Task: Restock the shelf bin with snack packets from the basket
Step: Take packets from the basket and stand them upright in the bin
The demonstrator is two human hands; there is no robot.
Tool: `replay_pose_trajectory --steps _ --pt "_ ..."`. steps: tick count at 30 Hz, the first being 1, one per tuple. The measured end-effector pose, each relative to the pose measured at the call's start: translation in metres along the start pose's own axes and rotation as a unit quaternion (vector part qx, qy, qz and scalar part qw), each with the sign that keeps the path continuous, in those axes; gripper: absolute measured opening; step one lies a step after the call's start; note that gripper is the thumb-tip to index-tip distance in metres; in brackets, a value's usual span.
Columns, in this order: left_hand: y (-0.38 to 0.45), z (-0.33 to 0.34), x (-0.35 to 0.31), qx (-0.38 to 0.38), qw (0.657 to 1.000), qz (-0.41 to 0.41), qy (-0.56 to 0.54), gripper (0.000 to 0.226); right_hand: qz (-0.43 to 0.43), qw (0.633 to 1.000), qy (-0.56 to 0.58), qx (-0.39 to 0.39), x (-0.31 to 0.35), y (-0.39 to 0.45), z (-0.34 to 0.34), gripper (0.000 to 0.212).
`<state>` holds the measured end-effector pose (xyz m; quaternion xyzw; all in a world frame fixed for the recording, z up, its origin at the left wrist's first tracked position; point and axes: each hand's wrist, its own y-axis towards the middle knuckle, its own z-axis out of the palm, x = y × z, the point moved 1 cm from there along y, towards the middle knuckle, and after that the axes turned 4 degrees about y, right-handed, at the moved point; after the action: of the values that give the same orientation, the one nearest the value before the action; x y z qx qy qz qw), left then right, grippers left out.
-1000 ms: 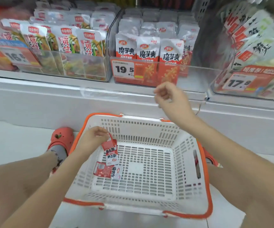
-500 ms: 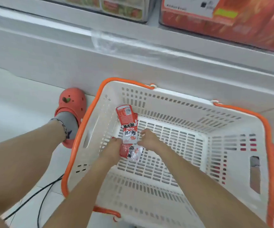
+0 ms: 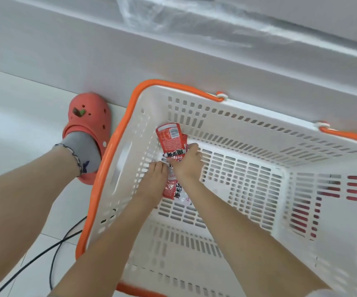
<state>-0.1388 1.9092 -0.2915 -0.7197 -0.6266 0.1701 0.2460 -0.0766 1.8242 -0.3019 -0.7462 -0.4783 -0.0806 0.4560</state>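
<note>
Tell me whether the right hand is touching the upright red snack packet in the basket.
Touching. The head view shows the right hand with its fingers curled over the lower part of the upright red snack packet, no gap between them.

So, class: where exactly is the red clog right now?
In the head view the red clog sits on the floor at the left, just outside the basket's orange rim, toe against the white shelf base.

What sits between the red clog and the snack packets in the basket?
In the head view, only the basket's white slotted side wall and orange rim separate the red clog from the snack packets.
</note>
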Motion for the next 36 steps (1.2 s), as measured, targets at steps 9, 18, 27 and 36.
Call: replay_pose_trajectory --steps 9,18,27,36 --pt "-0.002 -0.006 0.002 0.057 0.991 0.003 -0.124 0.034 -0.015 0.992 0.072 0.107 0.015 0.016 -0.017 0.037" --pt "-0.018 -0.023 0.013 0.168 0.945 -0.058 -0.274 0.051 0.06 0.942 0.224 0.243 0.017 0.017 -0.031 0.065" --pt "-0.025 -0.035 0.019 0.252 0.782 -0.135 -0.554 0.015 -0.052 0.968 0.201 0.138 0.019 0.011 -0.049 0.02" --pt "-0.066 -0.12 0.03 0.289 0.652 -0.118 -0.691 0.049 -0.05 0.953 0.273 0.12 -0.007 -0.05 -0.178 0.013"
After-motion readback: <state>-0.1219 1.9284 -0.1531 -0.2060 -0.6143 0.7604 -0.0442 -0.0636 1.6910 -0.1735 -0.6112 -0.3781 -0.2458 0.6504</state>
